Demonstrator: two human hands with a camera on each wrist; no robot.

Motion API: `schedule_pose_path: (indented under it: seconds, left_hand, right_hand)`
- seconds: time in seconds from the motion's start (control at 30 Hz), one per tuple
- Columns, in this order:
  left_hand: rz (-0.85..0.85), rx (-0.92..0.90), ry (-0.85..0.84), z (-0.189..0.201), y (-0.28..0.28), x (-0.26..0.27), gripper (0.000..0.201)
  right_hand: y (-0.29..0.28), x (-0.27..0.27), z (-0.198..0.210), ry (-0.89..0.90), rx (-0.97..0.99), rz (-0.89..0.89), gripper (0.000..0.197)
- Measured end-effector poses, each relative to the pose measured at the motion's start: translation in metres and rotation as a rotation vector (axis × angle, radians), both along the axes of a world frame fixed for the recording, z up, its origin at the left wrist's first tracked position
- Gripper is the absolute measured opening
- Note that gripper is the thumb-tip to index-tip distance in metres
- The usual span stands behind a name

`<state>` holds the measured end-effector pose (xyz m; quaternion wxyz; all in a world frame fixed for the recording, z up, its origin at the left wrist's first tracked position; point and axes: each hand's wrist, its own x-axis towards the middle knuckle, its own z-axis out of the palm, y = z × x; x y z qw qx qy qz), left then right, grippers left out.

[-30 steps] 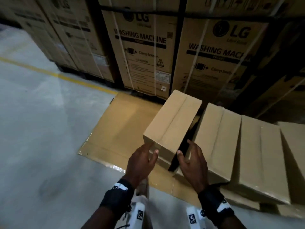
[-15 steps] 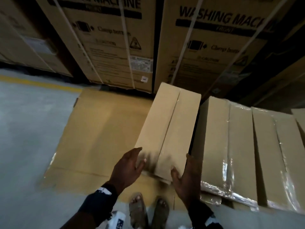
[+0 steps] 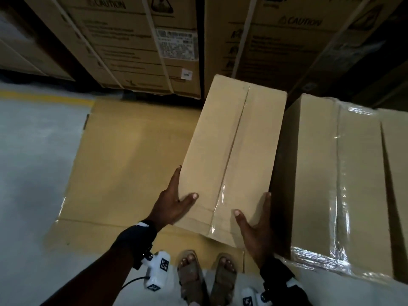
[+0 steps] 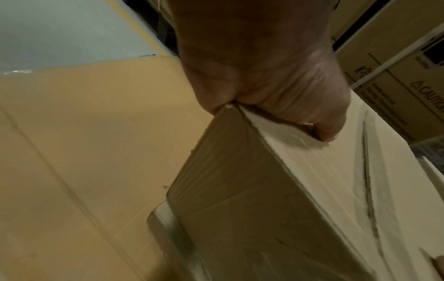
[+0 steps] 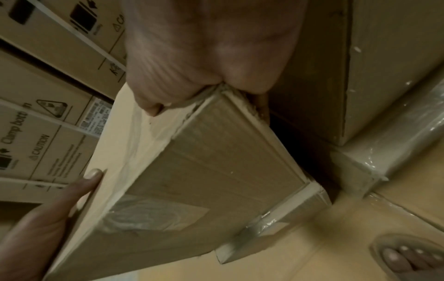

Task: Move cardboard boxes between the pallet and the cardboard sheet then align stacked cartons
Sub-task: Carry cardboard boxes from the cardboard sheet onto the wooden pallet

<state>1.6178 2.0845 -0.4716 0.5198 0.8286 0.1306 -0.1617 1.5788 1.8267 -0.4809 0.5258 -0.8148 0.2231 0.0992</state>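
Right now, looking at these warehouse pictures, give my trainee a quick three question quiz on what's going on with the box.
1. True or false: only one hand holds the cardboard box.
2. What lies on the floor beneath the held box? A) a blue tarp B) a flat cardboard sheet C) a metal grate
3. What covers the cartons to the box's right?

Key: 1. False; the left hand and right hand grip its near corners. 2. B. 3. Clear plastic wrap.

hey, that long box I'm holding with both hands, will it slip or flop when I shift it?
The box probably stays stiff: its edges look straight. Glossy tape near your left hand and right hand may be slippery. Its length could make it swing.
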Motion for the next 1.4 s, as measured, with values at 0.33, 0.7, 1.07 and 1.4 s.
schedule_pose_path:
  seconds: [0.33, 0.7, 1.07, 1.4]
  left_hand:
    - [-0.033, -0.013, -0.009, 0.12, 0.004, -0.039, 0.107]
    - [0.17, 0.056, -0.127, 0.33, -0.004, -0.145, 0.106]
    - [0.584, 0.164, -0.227, 0.401, -0.087, -0.241, 0.107]
    - [1.002, 0.172, -0.191, 0.424, -0.197, -0.336, 0.105]
  right_hand:
    - [-0.017, -0.003, 0.12, -0.019, -0.096, 0.174, 0.112]
    - [-0.018, -0.036, 0.344, -0.064, -0.017, 0.413, 0.11]
    - [-0.051, -0.035, 0.412, -0.162, 0.039, 0.797, 0.113]
    - [-0.085, -0.062, 0.436, -0.193, 0.108, 1.169, 0.112]
